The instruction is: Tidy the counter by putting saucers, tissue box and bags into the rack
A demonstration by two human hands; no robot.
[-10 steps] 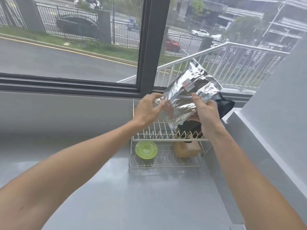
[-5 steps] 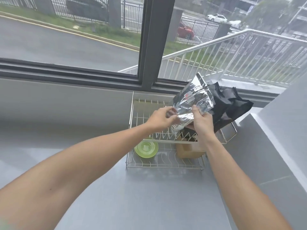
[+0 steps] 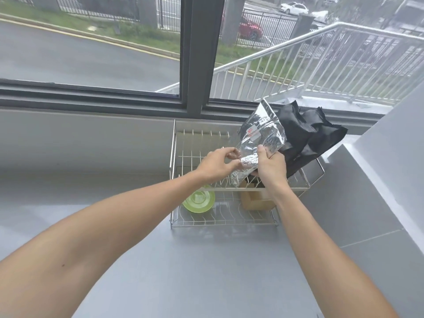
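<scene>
A two-tier wire rack (image 3: 176, 157) stands on the grey counter against the wall under the window. A crinkled silver foil bag (image 3: 261, 136) is held upright over the rack's upper tier. My left hand (image 3: 218, 165) pinches its lower left edge and my right hand (image 3: 270, 166) grips its lower right part. A crumpled black bag (image 3: 307, 136) sits in the upper tier just right of the foil bag. On the lower tier lie a green saucer (image 3: 199, 199) at the left and a tan tissue box (image 3: 254, 200) at the right, partly hidden by my right wrist.
The grey counter (image 3: 183, 260) stretches in front and to the left of the rack. A grey wall step (image 3: 378, 180) rises close on the rack's right. The dark window frame (image 3: 199, 53) stands behind the rack.
Both hands have lowered the foil bag toward the rack's upper tier, beside the black bag. My view has tilted downward, so the rack shows more fully.
</scene>
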